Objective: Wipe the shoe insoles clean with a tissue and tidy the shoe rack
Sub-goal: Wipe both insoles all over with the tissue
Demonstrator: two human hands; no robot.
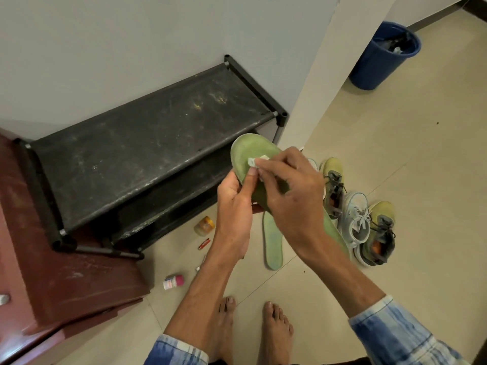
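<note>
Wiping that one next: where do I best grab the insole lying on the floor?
Pinch the floor insole by its rounded near end, from above: it lies flat and thin, that end is bare, while shoes sit close on its right.

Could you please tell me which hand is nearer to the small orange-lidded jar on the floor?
Left. The left hand, holding the green insole, appears just right of the jar; the right hand, pinching the tissue, is farther right.
</note>
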